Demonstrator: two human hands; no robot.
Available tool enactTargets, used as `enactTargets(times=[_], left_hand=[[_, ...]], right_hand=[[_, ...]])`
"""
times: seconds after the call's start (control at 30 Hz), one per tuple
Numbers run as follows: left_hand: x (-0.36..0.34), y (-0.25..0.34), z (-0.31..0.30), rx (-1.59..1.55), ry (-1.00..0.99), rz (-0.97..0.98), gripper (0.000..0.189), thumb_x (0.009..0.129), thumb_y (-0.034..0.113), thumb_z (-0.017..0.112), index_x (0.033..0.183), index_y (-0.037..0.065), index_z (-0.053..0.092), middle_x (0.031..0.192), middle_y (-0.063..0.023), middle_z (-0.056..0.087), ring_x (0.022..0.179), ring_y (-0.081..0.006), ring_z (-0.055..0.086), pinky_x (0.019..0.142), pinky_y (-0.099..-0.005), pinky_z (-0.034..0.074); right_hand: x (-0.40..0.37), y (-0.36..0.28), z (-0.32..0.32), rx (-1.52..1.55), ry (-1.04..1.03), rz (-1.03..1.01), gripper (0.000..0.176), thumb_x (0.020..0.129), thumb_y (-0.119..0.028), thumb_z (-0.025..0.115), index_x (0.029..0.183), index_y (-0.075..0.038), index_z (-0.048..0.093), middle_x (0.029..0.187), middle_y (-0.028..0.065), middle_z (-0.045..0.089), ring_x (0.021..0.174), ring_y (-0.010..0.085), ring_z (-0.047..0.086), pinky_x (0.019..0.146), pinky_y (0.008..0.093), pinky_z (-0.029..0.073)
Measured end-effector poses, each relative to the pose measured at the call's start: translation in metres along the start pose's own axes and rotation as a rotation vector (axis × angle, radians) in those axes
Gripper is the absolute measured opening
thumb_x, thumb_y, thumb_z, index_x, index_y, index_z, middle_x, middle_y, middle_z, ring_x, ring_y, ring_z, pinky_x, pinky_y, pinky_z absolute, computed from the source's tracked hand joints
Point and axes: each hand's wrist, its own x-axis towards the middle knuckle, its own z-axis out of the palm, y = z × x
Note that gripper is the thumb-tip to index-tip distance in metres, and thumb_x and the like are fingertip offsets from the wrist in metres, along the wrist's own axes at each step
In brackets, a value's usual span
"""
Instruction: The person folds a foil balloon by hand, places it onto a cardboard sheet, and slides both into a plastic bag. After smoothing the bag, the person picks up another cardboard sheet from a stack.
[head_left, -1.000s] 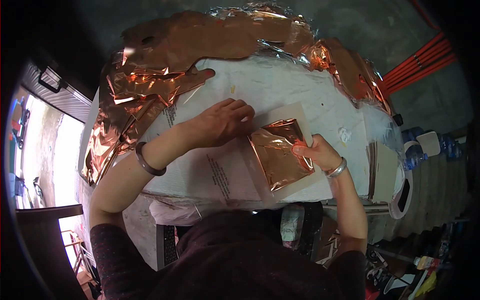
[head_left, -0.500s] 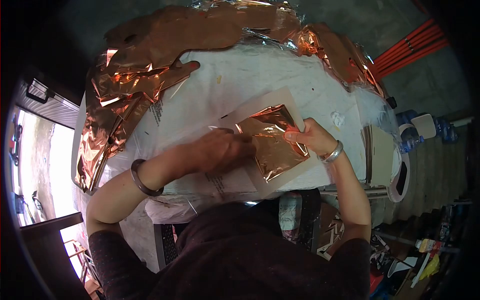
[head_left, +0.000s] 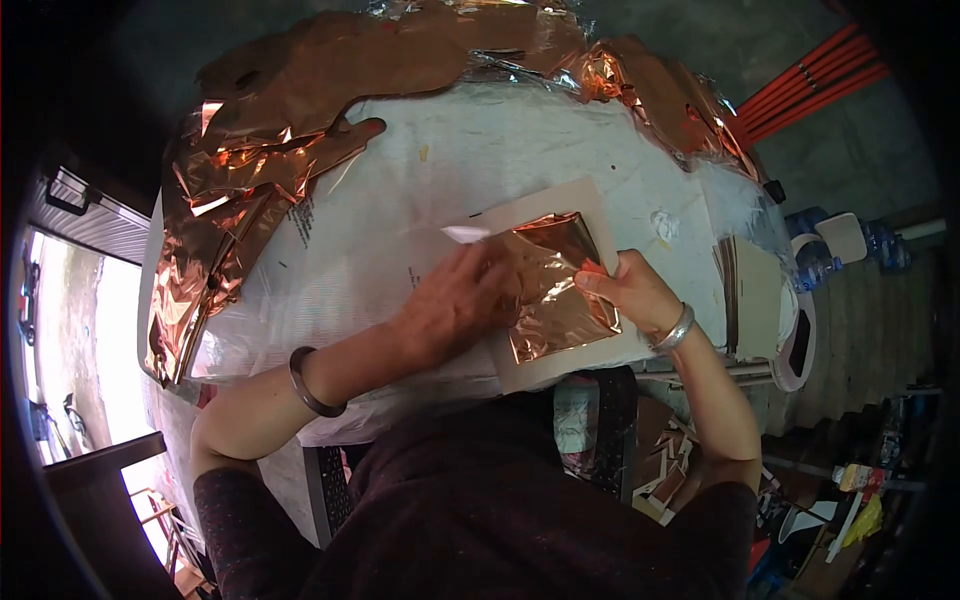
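A folded copper-coloured foil piece (head_left: 565,325) lies on a pale rectangular board (head_left: 520,374) near the front of the white-covered table. My right hand (head_left: 640,292) pinches the foil's right edge, thumb on top. At the foil's left side is my left hand (head_left: 465,300), its fingers curled and blurred by motion; what they hold, if anything, is not clear. A small whitish strip (head_left: 466,234) shows just above the left hand.
Large copper foil sheets (head_left: 330,60) lie along the table's far and left edges. Stacked boards (head_left: 752,300) stand at the right. Beyond are plastic bottles (head_left: 822,270) and orange rods (head_left: 810,85). Scraps (head_left: 668,475) lie below the table's front right.
My left hand has shifted slightly up and right along the foil's left side. The board and foil are turned a little more upright, and the view has moved slightly.
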Motion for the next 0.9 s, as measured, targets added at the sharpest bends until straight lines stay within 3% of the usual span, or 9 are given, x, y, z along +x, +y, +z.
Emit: enactTargets(times=[0.03, 0.07, 0.13, 0.17, 0.23, 0.37, 0.6, 0.83, 0.9], left_hand=[[-0.001, 0.003, -0.001, 0.058, 0.068, -0.139, 0.07, 0.078, 0.039, 0.071, 0.133, 0.006, 0.043, 0.137, -0.0205, 0.04, 0.128, -0.0362, 0.04, 0.105, -0.044, 0.036], [-0.004, 0.0, 0.001, 0.059, 0.07, -0.138, 0.07, 0.078, 0.039, 0.071, 0.133, 0.006, 0.043, 0.137, -0.0205, 0.04, 0.128, -0.0362, 0.04, 0.105, -0.044, 0.036], [-0.011, -0.006, 0.003, 0.236, -0.017, -0.281, 0.102, 0.074, 0.064, 0.064, 0.143, -0.001, 0.027, 0.151, -0.023, 0.021, 0.143, -0.0345, 0.016, 0.115, -0.0428, 0.02], [-0.013, -0.008, 0.004, 0.239, -0.011, -0.285, 0.102, 0.074, 0.064, 0.064, 0.143, -0.001, 0.027, 0.151, -0.023, 0.021, 0.143, -0.0345, 0.016, 0.115, -0.0428, 0.02], [-0.016, -0.006, 0.001, 0.222, -0.128, -0.244, 0.111, 0.077, 0.074, 0.05, 0.144, -0.008, 0.019, 0.153, -0.0243, 0.016, 0.144, -0.0351, 0.01, 0.117, -0.0436, 0.013], [-0.019, -0.007, 0.006, 0.235, -0.086, -0.171, 0.109, 0.077, 0.073, 0.051, 0.144, -0.008, 0.021, 0.151, -0.0251, 0.019, 0.143, -0.036, 0.014, 0.116, -0.0448, 0.014], [-0.022, -0.002, 0.002, 0.297, -0.101, -0.081, 0.107, 0.077, 0.073, 0.053, 0.141, -0.008, 0.027, 0.149, -0.027, 0.025, 0.141, -0.0371, 0.02, 0.115, -0.0459, 0.017], [-0.026, -0.003, 0.004, 0.306, -0.053, -0.026, 0.102, 0.08, 0.071, 0.05, 0.14, -0.008, 0.029, 0.147, -0.0286, 0.027, 0.14, -0.0386, 0.024, 0.114, -0.0463, 0.021], [-0.027, -0.004, 0.005, 0.297, -0.046, -0.028, 0.102, 0.08, 0.071, 0.05, 0.14, -0.008, 0.029, 0.147, -0.0286, 0.027, 0.14, -0.0386, 0.024, 0.114, -0.0463, 0.021]], right_hand=[[-0.001, 0.001, -0.001, -0.037, -0.01, 0.02, 0.021, 0.089, -0.018, 0.067, 0.078, 0.0, 0.068, 0.072, -0.0018, 0.065, 0.067, 0.0028, 0.054, 0.06, 0.0206, 0.043], [-0.001, 0.005, -0.001, -0.039, -0.009, 0.018, 0.021, 0.089, -0.018, 0.067, 0.078, 0.0, 0.068, 0.072, -0.0018, 0.065, 0.067, 0.0028, 0.054, 0.06, 0.0206, 0.043], [-0.001, 0.013, 0.002, 0.117, -0.059, -0.001, 0.02, 0.09, -0.019, 0.064, 0.083, 0.0, 0.066, 0.071, -0.0009, 0.06, 0.063, 0.0053, 0.052, 0.056, 0.0244, 0.043], [0.0, 0.014, 0.003, 0.113, -0.063, -0.006, 0.02, 0.09, -0.019, 0.064, 0.083, 0.0, 0.066, 0.071, -0.0009, 0.06, 0.063, 0.0053, 0.052, 0.056, 0.0244, 0.043], [0.0, 0.015, 0.005, 0.221, -0.137, 0.109, 0.017, 0.088, -0.017, 0.068, 0.083, 0.0, 0.069, 0.076, 0.0007, 0.066, 0.069, 0.0062, 0.058, 0.064, 0.0229, 0.046], [-0.002, 0.016, 0.025, 0.338, -0.125, 0.202, 0.017, 0.088, -0.017, 0.068, 0.093, 0.0, 0.069, 0.086, 0.0027, 0.068, 0.079, 0.0086, 0.06, 0.074, 0.0246, 0.046], [-0.015, -0.005, 0.038, 0.279, -0.138, 0.188, 0.018, 0.089, -0.018, 0.067, 0.094, -0.001, 0.068, 0.086, 0.0019, 0.067, 0.081, 0.0088, 0.06, 0.077, 0.0256, 0.047], [-0.022, -0.008, 0.036, 0.481, -0.093, 0.283, 0.021, 0.092, -0.022, 0.064, 0.098, -0.002, 0.068, 0.088, -0.0003, 0.065, 0.082, 0.0047, 0.057, 0.07, 0.0219, 0.047], [-0.027, -0.012, 0.026, 0.346, -0.137, 0.324, 0.022, 0.091, -0.022, 0.064, 0.099, -0.001, 0.067, 0.088, -0.0002, 0.065, 0.08, 0.0046, 0.057, 0.069, 0.0217, 0.047]])
